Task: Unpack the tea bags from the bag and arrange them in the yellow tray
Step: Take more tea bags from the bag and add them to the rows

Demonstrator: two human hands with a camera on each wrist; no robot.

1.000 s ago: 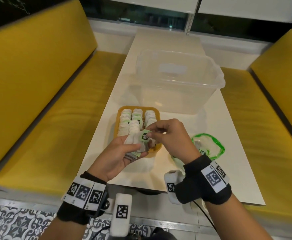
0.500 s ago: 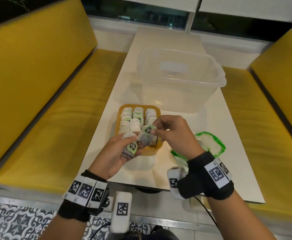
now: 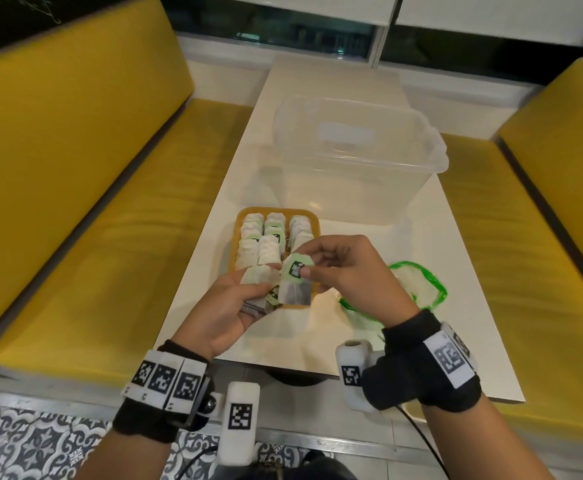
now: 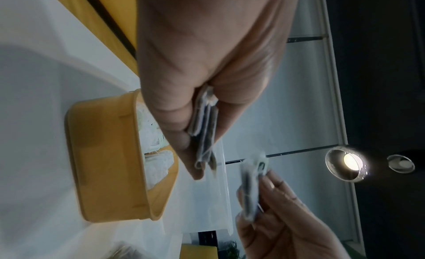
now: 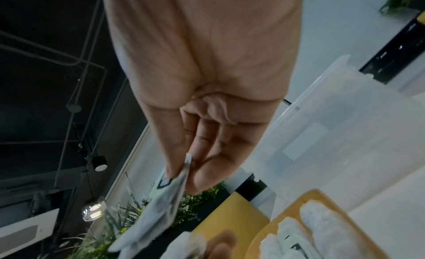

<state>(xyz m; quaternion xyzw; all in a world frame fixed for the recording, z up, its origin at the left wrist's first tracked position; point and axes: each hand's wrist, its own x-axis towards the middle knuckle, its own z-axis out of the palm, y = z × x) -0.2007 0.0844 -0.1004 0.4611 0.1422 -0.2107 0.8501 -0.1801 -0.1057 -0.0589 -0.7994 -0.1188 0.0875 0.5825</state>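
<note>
- Your right hand [image 3: 345,271] pinches one tea bag [image 3: 295,284] by its green tag, dangling over the tray's [image 3: 235,244] near edge.
- Your left hand [image 3: 227,306] clamps a small stack [image 3: 259,277] of bags, waiting.
- Next, I'd say: lower that bag into the right-hand row's near gap.
- Tray holds three rows; the green bag [image 3: 418,289] lies on the table [image 3: 456,258], contents unclear.

Tray [image 3: 234,237] near the middle of the table [image 3: 456,271], tea bags [image 3: 269,233] in rows inside. Behind it, a storage tub [image 3: 352,157]; to its right, the bag [image 3: 418,289]. Benches left [image 3: 92,216] and right [image 3: 525,244] of the table.
</note>
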